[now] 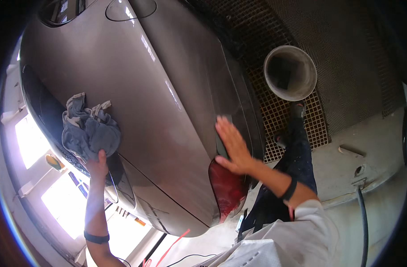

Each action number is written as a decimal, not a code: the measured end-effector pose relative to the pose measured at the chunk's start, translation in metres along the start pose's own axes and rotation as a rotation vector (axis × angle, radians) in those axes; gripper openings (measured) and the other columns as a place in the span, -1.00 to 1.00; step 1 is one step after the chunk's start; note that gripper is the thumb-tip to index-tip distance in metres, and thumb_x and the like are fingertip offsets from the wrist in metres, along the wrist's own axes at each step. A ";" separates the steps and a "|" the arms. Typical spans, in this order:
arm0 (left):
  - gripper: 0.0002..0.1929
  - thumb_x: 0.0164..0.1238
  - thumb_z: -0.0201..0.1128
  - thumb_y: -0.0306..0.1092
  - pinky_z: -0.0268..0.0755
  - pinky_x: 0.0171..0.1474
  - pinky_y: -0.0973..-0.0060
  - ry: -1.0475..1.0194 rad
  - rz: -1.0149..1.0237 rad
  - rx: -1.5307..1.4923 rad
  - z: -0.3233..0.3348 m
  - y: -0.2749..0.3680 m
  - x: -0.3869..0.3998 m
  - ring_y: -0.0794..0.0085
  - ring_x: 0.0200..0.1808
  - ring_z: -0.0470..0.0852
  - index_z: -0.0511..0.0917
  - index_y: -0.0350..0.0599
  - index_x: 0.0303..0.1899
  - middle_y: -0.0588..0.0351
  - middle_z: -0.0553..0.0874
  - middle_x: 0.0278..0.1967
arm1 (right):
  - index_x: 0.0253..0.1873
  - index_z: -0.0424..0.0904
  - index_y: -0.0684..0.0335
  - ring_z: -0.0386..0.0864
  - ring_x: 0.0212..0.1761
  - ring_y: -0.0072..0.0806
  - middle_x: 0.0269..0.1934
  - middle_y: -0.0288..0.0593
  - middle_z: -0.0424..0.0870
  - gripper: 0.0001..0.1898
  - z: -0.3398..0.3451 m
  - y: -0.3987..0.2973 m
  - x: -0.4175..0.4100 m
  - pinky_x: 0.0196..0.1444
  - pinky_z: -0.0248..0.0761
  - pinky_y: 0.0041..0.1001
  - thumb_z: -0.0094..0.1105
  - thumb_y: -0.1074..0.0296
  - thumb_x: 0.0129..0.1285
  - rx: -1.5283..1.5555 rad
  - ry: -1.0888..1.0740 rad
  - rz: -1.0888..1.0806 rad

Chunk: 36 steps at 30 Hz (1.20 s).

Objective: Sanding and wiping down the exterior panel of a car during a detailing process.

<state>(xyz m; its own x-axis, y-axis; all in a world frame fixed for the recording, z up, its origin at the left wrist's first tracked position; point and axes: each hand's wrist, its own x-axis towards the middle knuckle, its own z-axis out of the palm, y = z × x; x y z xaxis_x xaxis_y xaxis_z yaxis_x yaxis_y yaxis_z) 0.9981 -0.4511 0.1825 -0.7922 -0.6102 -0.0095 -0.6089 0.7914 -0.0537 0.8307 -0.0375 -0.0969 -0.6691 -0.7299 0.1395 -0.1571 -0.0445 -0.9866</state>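
My left hand [97, 167] grips a bunched blue-grey cloth [101, 133] with pale edging, over the car body beside the dark rear glass [43, 90]. Flat against the rear side of the brown-grey car [140, 100], my right hand [235, 148] presses on a thin grey-green sheet [221, 147], perhaps abrasive paper. Most of that sheet is hidden under the palm and fingers. My right thumb reaches the upper end of the red tail light [227, 188]. A round fuel flap [130, 8] shows farther up the panel.
A round bucket [290, 73] with something dark inside stands on the floor grating [273, 110], close to my foot [298, 108]. A ribbed mat [337, 66] lies beyond. A dark hose [362, 227] runs along the right. Red strips [171, 247] hang near my body.
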 end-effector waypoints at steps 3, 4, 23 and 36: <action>-0.19 0.45 0.25 0.31 0.43 0.34 0.17 0.020 -0.038 0.083 -0.007 -0.017 0.001 -0.08 0.32 0.62 0.56 -0.41 0.29 -0.26 0.69 0.24 | 0.68 -0.06 0.35 -0.21 0.77 -0.07 0.72 0.11 -0.11 -0.16 -0.016 0.069 0.102 0.73 -0.28 -0.14 -0.06 -0.13 0.57 0.016 0.059 0.051; -0.17 0.45 0.26 0.32 0.44 0.33 0.17 -0.006 -0.128 0.152 0.002 -0.019 0.004 -0.10 0.31 0.63 0.56 -0.44 0.28 -0.27 0.70 0.22 | 0.68 -0.06 0.36 -0.22 0.77 -0.09 0.72 0.11 -0.12 -0.15 -0.032 0.105 0.147 0.74 -0.30 -0.20 -0.08 -0.16 0.57 0.108 0.107 0.146; -0.12 0.47 0.31 0.20 0.24 0.48 0.16 0.065 -0.062 -0.023 -0.001 -0.041 0.016 -0.09 0.46 0.46 0.35 -0.53 0.42 -0.38 0.52 0.39 | 0.68 -0.03 0.31 -0.17 0.77 -0.10 0.72 0.06 -0.09 -0.21 -0.015 0.112 0.113 0.73 -0.27 -0.17 -0.11 -0.11 0.61 0.056 0.140 0.099; -0.10 0.46 0.25 0.31 0.32 0.42 0.13 -0.009 -0.172 0.173 -0.016 -0.050 0.021 -0.17 0.33 0.57 0.47 -0.64 0.27 -0.48 0.62 0.24 | 0.69 -0.10 0.35 -0.25 0.77 -0.03 0.72 0.15 -0.15 -0.15 0.004 0.078 0.010 0.73 -0.29 -0.16 -0.13 -0.18 0.60 0.092 0.137 0.178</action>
<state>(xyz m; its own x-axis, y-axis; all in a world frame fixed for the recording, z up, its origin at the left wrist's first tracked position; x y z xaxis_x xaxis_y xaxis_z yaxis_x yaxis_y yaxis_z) 1.0114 -0.5027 0.2007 -0.6764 -0.7365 0.0053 -0.7184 0.6581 -0.2252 0.8142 -0.0511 -0.1729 -0.7733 -0.6331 -0.0333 0.0349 0.0100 -0.9993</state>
